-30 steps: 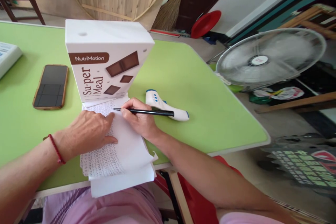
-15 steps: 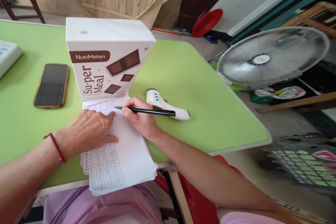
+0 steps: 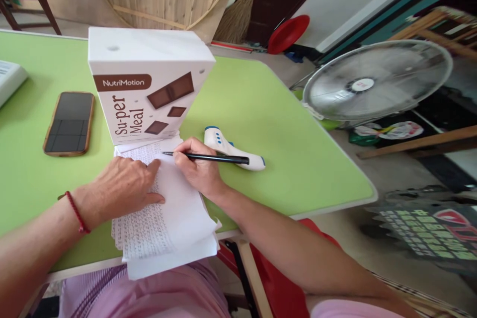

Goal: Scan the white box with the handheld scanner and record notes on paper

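Note:
My right hand [image 3: 199, 166] grips a black pen [image 3: 216, 158] between thumb and fingers, its tip just over the upper part of a paper stack [image 3: 182, 213]. Dense handwriting covers the left part of the top sheet; the right part is blank. My left hand [image 3: 124, 186] lies on the written part, thumb and index finger apart, the index fingertip near the pen tip. A red cord bracelet [image 3: 77, 212] circles the left wrist. Beyond the papers stands a white NutriMotion box [image 3: 149, 84], touching or resting on their far edge; I cannot tell which.
A white and blue infrared thermometer [image 3: 231, 149] lies right of my right hand on the green table [image 3: 298, 174]. Left of the box is a phone [image 3: 69, 122], with a white object [image 3: 10, 79] at the far left. A fan [image 3: 376, 79] stands past the table's right edge.
The whole view has shifted slightly, so the table items sit a little further left. Both hands keep nearly the same pose, and the pen stays in my right hand.

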Tool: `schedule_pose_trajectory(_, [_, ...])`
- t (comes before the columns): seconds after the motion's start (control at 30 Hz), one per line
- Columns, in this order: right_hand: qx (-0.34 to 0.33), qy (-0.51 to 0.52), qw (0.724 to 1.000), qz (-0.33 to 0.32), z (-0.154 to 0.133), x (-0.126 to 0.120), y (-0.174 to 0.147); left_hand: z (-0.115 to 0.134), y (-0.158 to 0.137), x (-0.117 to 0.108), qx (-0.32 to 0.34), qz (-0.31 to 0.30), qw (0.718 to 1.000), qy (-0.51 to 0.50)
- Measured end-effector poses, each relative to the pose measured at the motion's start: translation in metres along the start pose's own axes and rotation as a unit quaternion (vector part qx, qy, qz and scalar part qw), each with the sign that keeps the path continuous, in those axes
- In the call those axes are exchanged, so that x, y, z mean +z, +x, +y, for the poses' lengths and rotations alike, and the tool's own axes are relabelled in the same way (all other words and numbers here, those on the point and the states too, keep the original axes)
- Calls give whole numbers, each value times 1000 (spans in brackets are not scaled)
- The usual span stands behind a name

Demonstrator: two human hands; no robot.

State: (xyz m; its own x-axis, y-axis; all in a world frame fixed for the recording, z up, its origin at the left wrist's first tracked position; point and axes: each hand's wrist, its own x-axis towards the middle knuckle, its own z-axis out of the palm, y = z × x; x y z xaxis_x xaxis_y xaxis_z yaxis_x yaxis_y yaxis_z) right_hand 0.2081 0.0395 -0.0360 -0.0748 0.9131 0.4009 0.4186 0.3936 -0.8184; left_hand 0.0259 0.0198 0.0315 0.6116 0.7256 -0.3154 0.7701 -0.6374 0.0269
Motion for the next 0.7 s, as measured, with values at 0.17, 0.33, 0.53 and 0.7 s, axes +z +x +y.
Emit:
schedule_pose_trajectory(0.17, [8, -14, 1000, 5, 1, 0, 0, -1, 0, 1, 5, 5, 1000, 4])
schedule_pose_trajectory(0.33, [-4, -11, 1000, -2, 0, 1, 0, 0, 0, 0, 3, 4, 1000, 4])
schedule_pose_trajectory(0.53, [-6, -1, 1000, -6, 0, 0, 0, 0, 0, -2, -8, -6, 1000, -8])
schedule_pose_trajectory(0.7, [-9, 2, 1000, 8, 0, -1, 0, 0, 0, -3, 0, -8, 1000, -4])
